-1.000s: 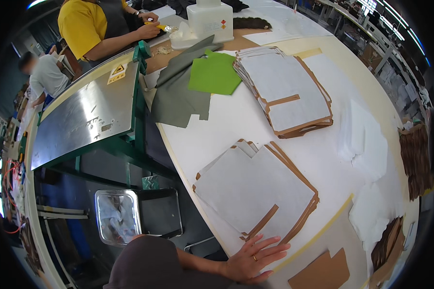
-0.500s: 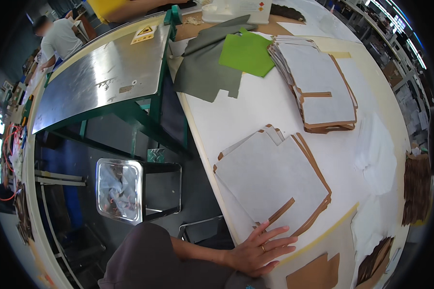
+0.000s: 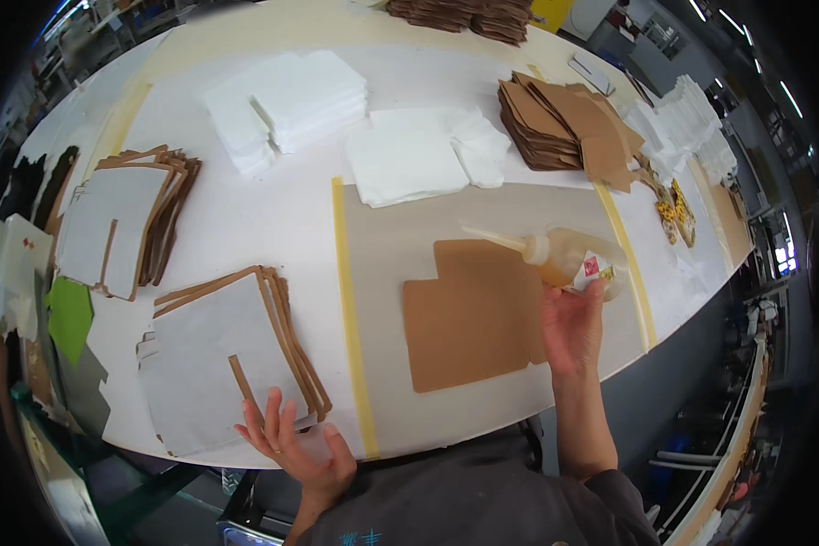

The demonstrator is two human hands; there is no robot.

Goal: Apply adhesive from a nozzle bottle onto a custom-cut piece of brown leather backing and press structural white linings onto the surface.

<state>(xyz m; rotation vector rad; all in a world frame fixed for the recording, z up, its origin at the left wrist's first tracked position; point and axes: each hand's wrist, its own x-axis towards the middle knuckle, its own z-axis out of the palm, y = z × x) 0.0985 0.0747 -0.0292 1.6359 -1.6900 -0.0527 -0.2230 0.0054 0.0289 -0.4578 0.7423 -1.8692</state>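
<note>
Amber bottle (image 3: 562,252) in right fingers (image 3: 552,300), brown panel (image 3: 469,328)

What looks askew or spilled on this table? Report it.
No spill shows. The brown stack at the upper right looks askew: its top pieces slant over its right side. The pale-topped stack by the left hand is fanned, with brown edges sticking out unevenly.

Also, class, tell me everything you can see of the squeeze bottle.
The squeeze bottle is rounded and translucent, apparently plastic, with contents that look yellowish. A pale cap carries a long, tapering nozzle. A white label bears red and yellow marks. Held tipped sideways by the right hand, it points its nozzle leftward, near the far edge of the brown piece. Whether it touches that piece is unclear.
</note>
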